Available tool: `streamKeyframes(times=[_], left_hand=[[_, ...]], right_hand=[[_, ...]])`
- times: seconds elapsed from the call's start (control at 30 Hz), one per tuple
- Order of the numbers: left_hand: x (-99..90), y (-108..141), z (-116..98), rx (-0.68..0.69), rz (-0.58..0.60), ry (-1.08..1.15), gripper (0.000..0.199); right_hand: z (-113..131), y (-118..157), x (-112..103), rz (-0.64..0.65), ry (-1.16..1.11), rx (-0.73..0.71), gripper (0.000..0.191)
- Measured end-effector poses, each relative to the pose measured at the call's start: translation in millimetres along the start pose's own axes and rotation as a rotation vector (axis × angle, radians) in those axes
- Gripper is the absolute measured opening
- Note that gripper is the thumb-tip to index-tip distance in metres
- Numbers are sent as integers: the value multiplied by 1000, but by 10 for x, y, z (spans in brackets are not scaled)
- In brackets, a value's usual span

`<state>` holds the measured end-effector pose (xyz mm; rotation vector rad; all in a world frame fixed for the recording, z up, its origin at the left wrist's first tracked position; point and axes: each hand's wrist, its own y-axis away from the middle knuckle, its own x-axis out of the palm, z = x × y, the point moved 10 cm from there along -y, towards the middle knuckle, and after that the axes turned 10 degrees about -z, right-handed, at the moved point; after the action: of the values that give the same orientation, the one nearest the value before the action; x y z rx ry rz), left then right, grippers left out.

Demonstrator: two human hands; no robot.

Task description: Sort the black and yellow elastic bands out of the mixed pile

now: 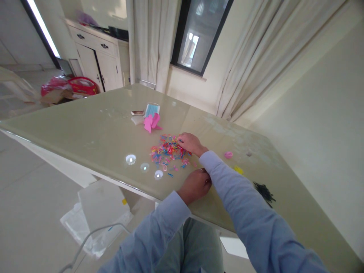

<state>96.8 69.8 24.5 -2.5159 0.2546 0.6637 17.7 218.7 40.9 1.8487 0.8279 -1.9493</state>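
Observation:
A loose pile of small, bright pieces (167,148), pink, red, blue and yellow and looking like paper clips, is spread on the table. My right hand (190,143) rests at the pile's right edge, its fingers bent together among the pieces; whatever they pinch is too small to make out. Close to the table's front edge, my left hand (196,185) is curled closed, partly behind my right sleeve, and its contents are hidden. Left of the pile stand three small clear dishes, the largest of them a round dish (131,159). One blue piece (170,175) lies apart near them.
On the table (113,132) lie a blue face mask (152,109), crumpled pink paper (152,123), a pink bit (228,154), a yellow bit (238,170) and a dark bundle of thin strands (264,192). Plastic sheets and a cable (93,232) are on the floor.

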Motion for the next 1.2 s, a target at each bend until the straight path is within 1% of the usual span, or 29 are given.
streamKeyframes(times=[0.2,0.37,0.47,0.57,0.67,0.73,0.8,0.83,0.9,0.93,0.97,1.0,1.1,1.2], left_hand=[[13,1,32,-37,23,-26,22],[2,0,35,-36,20,-23,22],[4,-3,33,-36,27,10,22],[-16,-8,23,-32,18,38,25],[-29,-4,30,-37,16,41,26],[-36,1,39,-38,14,27,26],[-45,3,45,-36,8,10,25],[-46,4,49,-37,8,6,25],[-40,2,68,-51,13,1,24],[-34,1,77,-57,18,2,24],[-28,0,81,-58,20,8,23],[-28,-1,81,-54,16,17,23],[-54,1,76,-32,-17,32,20],[-82,13,84,-32,-35,26,19]], right_hand=[[6,-11,21,-2,-4,24,26],[-10,-17,11,-31,-76,68,23],[-49,-11,-26,-72,-175,103,16],[-136,23,-97,-150,-320,160,11],[-258,132,-181,-242,-487,241,15],[-318,270,-233,-277,-602,290,19],[-346,468,-293,-298,-802,340,20],[-353,590,-325,-314,-990,376,19],[-320,860,-434,-337,-1175,399,19],[-300,1005,-487,-356,-1325,417,19],[-266,1147,-521,-349,-1445,432,20],[-249,1292,-561,-357,-1519,453,21],[-261,1693,-666,-423,-1589,514,24],[-307,1989,-741,-486,-1623,538,24]])
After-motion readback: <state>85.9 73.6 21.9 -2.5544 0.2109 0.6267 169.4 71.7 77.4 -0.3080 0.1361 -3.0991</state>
